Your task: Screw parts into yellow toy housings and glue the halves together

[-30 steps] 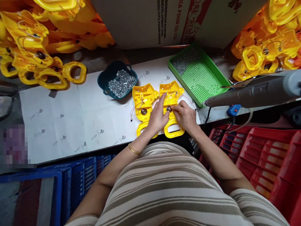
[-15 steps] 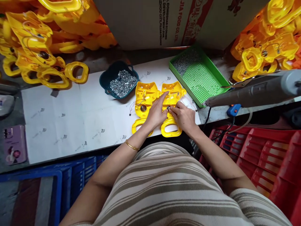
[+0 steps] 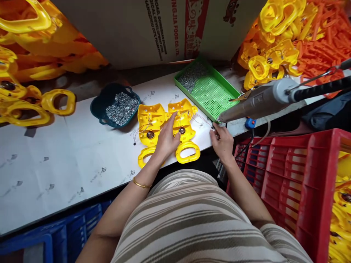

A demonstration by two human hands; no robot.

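Two yellow plastic shell halves lie side by side, hollow side up: the left shell (image 3: 151,111) and the right shell (image 3: 189,136). Each has a handle loop, a round speaker and thin wires. My left hand (image 3: 166,142) rests over the gap between them, fingers stretched, fingertips on the right shell's edge. The speaker (image 3: 181,130) sits in the right shell beside my thumb. My right hand (image 3: 223,142) is right of the shells with curled fingers, its fingertips at the dark end of the thin wires (image 3: 201,119). Whether it grips them is hidden. Just above is the tip of a grey electric screwdriver (image 3: 246,106).
A dark green bowl (image 3: 95,107) of screws stands left of the shells. Behind them is a green perforated tray (image 3: 233,89) with small metal parts. Yellow shells (image 3: 59,102) are piled left and right. A red crate (image 3: 315,175) stands at the right, a blue crate (image 3: 49,241) below left.
My right hand has left the right shell's speaker, now uncovered, and moved right to the wire end near the screwdriver tip. My left hand stays on the shells. The view has turned right.
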